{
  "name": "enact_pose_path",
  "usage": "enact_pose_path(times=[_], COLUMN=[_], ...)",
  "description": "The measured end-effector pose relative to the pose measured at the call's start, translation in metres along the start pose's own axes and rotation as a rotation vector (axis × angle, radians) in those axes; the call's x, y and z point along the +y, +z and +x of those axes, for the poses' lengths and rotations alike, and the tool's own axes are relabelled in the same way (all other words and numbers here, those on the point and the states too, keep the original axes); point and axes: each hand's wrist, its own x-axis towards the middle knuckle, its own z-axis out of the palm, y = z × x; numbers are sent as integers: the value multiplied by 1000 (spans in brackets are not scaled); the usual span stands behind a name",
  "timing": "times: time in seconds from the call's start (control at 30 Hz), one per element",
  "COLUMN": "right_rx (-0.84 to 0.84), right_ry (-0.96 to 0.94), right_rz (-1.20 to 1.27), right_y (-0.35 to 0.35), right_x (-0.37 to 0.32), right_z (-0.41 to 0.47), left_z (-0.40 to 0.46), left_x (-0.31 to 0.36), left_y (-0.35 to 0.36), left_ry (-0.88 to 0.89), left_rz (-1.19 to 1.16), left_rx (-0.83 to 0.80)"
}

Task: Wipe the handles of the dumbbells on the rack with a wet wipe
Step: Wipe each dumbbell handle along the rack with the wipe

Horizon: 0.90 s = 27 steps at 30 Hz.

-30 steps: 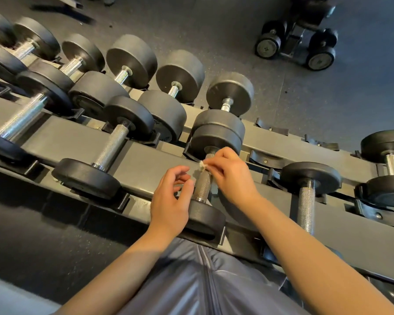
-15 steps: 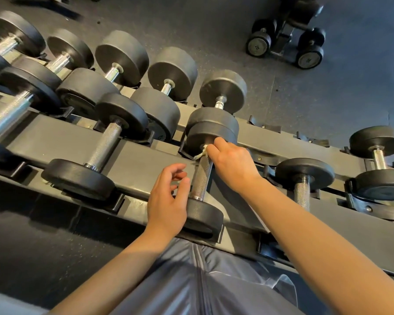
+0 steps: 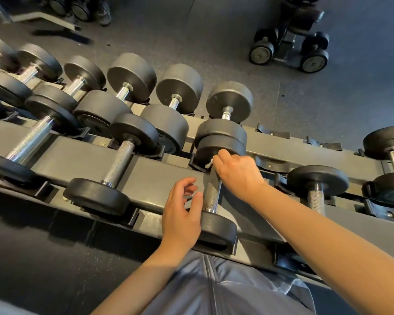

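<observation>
A black dumbbell with a knurled steel handle (image 3: 212, 194) lies across the near tier of the grey rack (image 3: 159, 176). My right hand (image 3: 237, 171) curls round the far end of that handle, pressing a white wet wipe (image 3: 209, 163) against it; only a corner of the wipe shows. My left hand (image 3: 182, 214) hovers beside the near end of the handle with fingers loosely spread, its thumb close to the bar and holding nothing. The dumbbell's near head (image 3: 216, 228) sits just right of my left palm.
More black dumbbells fill both tiers to the left, one with a knurled handle (image 3: 120, 163), and another sits to the right (image 3: 315, 196). A small stand with round weights (image 3: 289, 48) is on the dark floor beyond. My grey shorts (image 3: 214, 289) touch the rack's front edge.
My right hand slid the wipe up the handle from its middle to the far end by the head. My left hand stayed beside the near end, fingers opening slightly.
</observation>
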Motion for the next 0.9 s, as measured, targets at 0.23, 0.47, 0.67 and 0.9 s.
enact_pose_path(times=[0.23,0.47,0.67,0.9], right_rx=[-72,158,141,176], right_ry=[149,114,118,177], right_rz=[130,125,248,237], right_y=[25,7,24,21], right_x=[2,13,11,6], right_z=[-24,-13,-19,-18], left_z=[-1,-1,-1,-1], left_x=[-1,-2,-3,-5], left_y=[-1,0,1,0], left_ry=[26,39,49,67], left_rz=[-15,-26,-24,-4], left_rx=[4,26,10,14])
